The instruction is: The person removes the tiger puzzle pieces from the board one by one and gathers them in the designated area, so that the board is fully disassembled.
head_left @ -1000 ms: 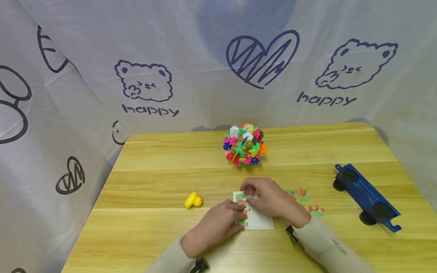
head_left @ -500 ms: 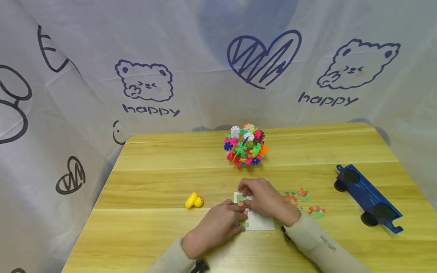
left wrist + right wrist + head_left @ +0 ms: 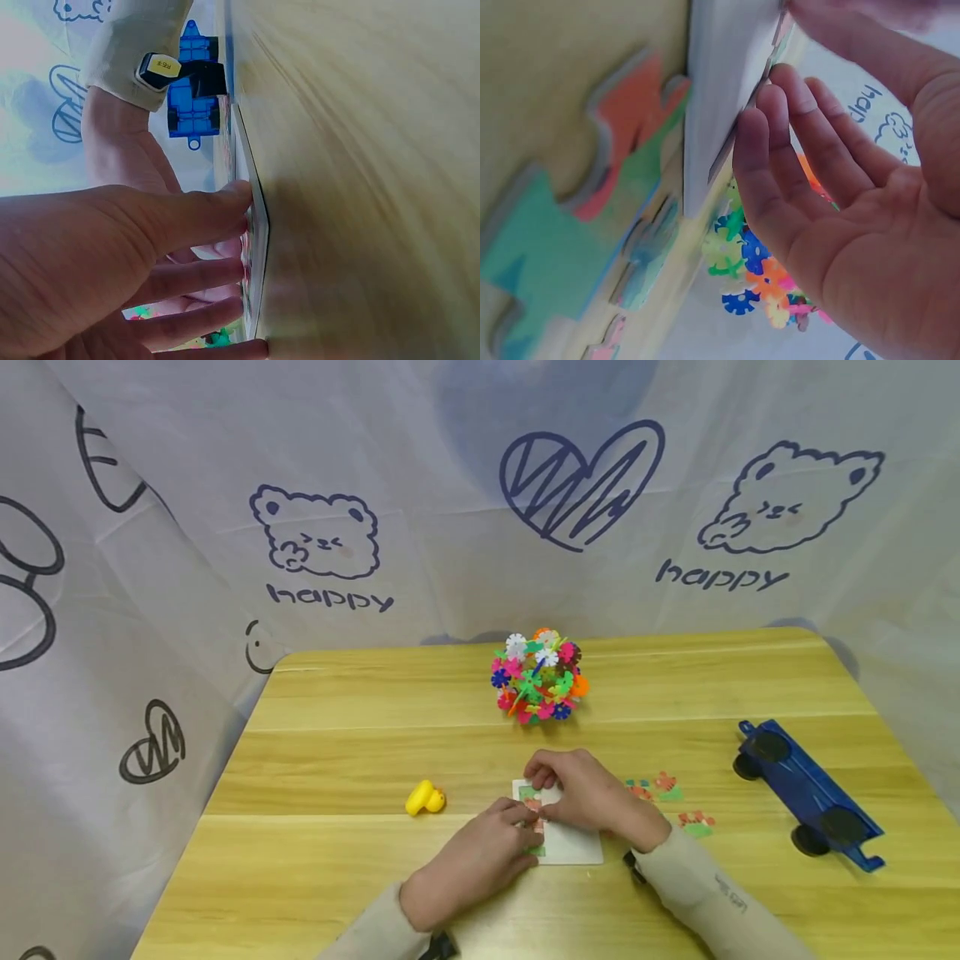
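Note:
A white puzzle board (image 3: 573,846) lies flat on the table, its left part covered by joined green and orange pieces (image 3: 532,794). My left hand (image 3: 476,858) rests over the board's left edge with fingers extended; in the left wrist view, the thumb (image 3: 217,206) and fingertips touch the board (image 3: 260,232). From the right, my right hand (image 3: 588,793) reaches over the board, thumb on the joined pieces. Its lightly bent fingers (image 3: 780,142) lie along the far edge of the board (image 3: 724,90) in the right wrist view. Whether a piece sits under the thumb is hidden.
Loose puzzle pieces (image 3: 667,785) lie right of the board, partly behind my right wrist. A blue toy vehicle (image 3: 806,789) is farther right. Left of the board stands a yellow duck (image 3: 425,798); behind it, a colourful flower-disc ball (image 3: 536,681). A printed cloth hangs behind the table.
My right hand moved left over the joined pieces, then shifted slightly back right. My left hand has stayed on the board's left side.

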Available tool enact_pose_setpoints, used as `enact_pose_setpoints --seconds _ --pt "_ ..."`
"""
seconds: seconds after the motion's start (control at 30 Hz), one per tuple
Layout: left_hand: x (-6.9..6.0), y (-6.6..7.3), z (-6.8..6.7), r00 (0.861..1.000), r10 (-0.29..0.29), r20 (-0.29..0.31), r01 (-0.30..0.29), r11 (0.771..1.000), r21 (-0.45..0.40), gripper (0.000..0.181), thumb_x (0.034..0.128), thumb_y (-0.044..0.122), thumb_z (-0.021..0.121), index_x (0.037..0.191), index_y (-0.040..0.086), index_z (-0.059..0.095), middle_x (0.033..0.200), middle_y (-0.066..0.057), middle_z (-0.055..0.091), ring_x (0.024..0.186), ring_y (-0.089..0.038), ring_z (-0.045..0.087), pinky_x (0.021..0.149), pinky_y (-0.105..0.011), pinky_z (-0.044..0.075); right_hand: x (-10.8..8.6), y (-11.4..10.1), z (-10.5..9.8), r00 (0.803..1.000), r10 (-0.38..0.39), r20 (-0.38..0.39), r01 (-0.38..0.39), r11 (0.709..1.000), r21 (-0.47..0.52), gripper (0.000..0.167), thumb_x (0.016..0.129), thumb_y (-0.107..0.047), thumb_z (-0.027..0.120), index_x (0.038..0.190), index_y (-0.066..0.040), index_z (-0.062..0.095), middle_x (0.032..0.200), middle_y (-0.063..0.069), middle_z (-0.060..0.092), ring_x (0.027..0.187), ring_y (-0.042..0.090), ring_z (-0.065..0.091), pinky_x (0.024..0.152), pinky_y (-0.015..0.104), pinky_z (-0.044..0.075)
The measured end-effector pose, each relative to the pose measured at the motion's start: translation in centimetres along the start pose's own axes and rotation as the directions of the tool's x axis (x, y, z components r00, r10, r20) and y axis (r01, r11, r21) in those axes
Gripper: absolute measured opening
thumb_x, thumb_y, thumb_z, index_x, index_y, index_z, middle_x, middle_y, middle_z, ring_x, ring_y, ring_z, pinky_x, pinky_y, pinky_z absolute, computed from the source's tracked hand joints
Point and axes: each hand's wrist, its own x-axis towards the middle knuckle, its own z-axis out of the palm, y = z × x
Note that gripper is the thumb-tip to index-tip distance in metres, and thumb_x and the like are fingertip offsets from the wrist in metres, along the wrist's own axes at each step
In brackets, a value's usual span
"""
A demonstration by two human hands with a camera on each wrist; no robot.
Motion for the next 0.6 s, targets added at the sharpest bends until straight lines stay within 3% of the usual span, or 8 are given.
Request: enact_pose_setpoints --seconds 0.33,0.6 --pt "0.07 -0.2 0.0 1.0 -0.026 0.008 0.026 0.998 -0.059 0.018 0.1013 0.025 0.08 0.118 0.017 0.084 0.129 0.0 0.072 0.123 -0.019 0.065 0.111 -0.028 0.056 0.04 0.43 -0.27 0.999 -0.027 0.046 0.026 1.0 0.008 0.042 0.081 -0.002 0.093 0.116 -0.011 0.072 0.101 -0.001 0.074 0.095 0.013 0.066 0.088 0.03 0.06" --pt "0.13 -0.22 0.06 1.0 -0.023 0.007 0.024 0.997 -0.072 0.02 0.0994 0.025 0.082 0.118 0.017 0.085 0.129 0.0 0.075 0.123 -0.02 0.068 0.112 -0.03 0.057 -0.02 -0.33 0.2 1.0 0.004 0.028 -0.003 0.999 -0.054 0.041 0.084 -0.001 0.091 0.119 -0.011 0.073 0.104 -0.002 0.076 0.102 0.017 0.069 0.098 0.042 0.06"
